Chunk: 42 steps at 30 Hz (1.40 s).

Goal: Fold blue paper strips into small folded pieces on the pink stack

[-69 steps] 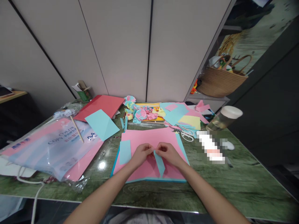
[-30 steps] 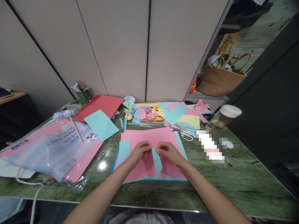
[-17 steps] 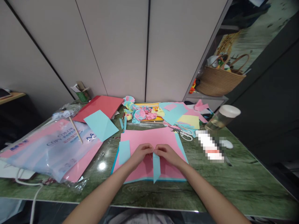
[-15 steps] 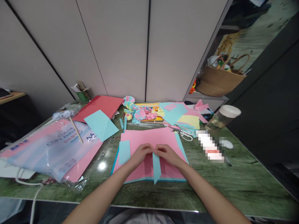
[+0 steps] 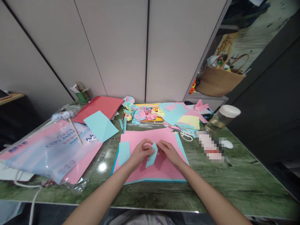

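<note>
A narrow light blue paper strip is held tilted above a pink sheet, and its lower end hangs toward me. My left hand pinches the strip between thumb and fingers at its left side. Close by the strip's upper right edge is my right hand, its fingers bent and pressed together; whether they grip anything there is hidden. A second light blue piece lies on the left part of the pink sheet. Blue sheets show under the pink one along its edges.
Left are a plastic bag of colour copy paper, a stick, a blue sheet and red paper. Crumpled paper flowers lie behind. To the right are scissors, a lidded bottle and a blurred-out item.
The strip has turned and lifted, its lower end now higher and farther left. My right fingers have shifted slightly right, apart from my left fingers, which hold the strip's side.
</note>
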{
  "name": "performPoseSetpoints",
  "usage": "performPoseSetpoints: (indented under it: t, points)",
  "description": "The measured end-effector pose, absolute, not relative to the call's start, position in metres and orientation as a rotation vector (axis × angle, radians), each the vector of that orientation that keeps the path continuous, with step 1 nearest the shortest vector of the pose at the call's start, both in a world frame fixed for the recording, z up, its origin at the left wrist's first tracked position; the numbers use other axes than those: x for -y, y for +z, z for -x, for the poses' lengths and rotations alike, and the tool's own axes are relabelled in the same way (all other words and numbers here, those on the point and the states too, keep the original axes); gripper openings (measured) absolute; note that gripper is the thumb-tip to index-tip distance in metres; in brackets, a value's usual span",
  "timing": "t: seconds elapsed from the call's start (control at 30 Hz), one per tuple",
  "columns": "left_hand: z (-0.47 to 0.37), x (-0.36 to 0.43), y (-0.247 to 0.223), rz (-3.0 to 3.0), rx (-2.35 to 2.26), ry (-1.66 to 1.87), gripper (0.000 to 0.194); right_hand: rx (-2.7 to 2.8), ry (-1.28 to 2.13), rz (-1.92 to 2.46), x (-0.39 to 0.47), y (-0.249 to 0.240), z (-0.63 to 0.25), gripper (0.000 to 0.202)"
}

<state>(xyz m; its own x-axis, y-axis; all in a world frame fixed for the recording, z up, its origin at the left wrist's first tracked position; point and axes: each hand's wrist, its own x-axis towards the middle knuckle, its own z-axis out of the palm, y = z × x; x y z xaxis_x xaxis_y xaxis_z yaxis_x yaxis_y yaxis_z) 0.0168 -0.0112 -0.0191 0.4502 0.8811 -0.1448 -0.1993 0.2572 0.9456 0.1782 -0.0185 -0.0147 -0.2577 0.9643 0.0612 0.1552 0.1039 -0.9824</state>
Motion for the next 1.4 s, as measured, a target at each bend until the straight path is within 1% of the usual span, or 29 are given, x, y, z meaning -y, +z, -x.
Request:
performPoseSetpoints:
  t: [0.17,0.4,0.63,1.0,1.17,1.27,1.3,1.4]
  points:
    - [-0.015,0.008,-0.019,-0.975,-0.797,0.829,0.034,1.496,1.363,1.067,0.017,-0.015,-0.179,0.024]
    - [-0.014,0.006,-0.018,-0.9,-0.844,0.818,0.033,1.476,1.4,1.04,0.018,-0.017,-0.18,0.02]
    - [-0.014,0.006,-0.018,-0.795,-0.864,0.805,0.031,1.528,1.364,1.031,0.023,-0.011,-0.177,0.02]
    - [-0.015,0.006,-0.018,-0.815,-0.879,0.811,0.033,1.569,1.276,1.106,0.027,-0.01,-0.174,0.024]
    - [-0.015,0.007,-0.018,-0.851,-0.872,0.802,0.034,1.558,1.224,1.135,0.027,-0.016,-0.173,0.016]
    - [-0.015,0.006,-0.021,-0.914,-0.899,0.784,0.033,1.517,1.209,1.108,0.026,-0.015,-0.175,0.024]
    - [-0.015,0.006,-0.022,-0.934,-0.914,0.778,0.033,1.536,1.212,1.086,0.025,-0.013,-0.176,0.023]
    - [-0.012,0.004,-0.022,-1.021,-0.949,0.781,0.03,1.694,1.207,1.068,0.023,-0.006,-0.183,0.009]
